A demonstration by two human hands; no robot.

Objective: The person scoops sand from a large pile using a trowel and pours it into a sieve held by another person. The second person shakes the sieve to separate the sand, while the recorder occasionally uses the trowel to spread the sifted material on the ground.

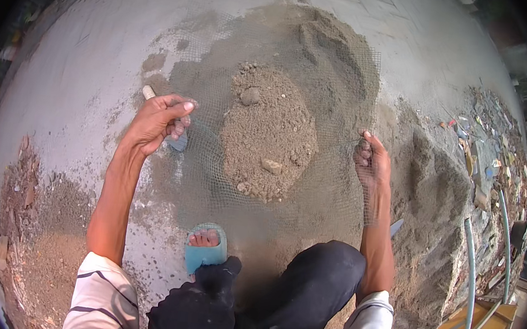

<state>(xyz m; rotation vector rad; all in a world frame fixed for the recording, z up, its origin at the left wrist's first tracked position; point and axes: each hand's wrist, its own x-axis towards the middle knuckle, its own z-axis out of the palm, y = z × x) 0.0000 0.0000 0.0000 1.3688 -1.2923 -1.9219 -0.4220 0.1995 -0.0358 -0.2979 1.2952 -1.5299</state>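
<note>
A wire mesh screen (206,137) spans the space between my hands, bearing a mound of damp brown sand (271,127) with a few lumps and a stone (271,166) in it. My left hand (161,121) is closed on the screen's left edge, thumb on top. On the opposite edge, my right hand (372,160) grips the mesh with curled fingers. Finer sand (335,51) lies beneath and beyond the screen. Partly hidden behind my left hand is a tool with a pale handle (148,92).
A large sand heap (430,174) rises to my right, with rubble and litter (483,154) beyond it. Pipes (469,273) and a yellow-topped box (482,328) stand at the lower right. My foot in a blue slipper (206,248) is near the screen's close edge. Gravel (57,227) lies at left.
</note>
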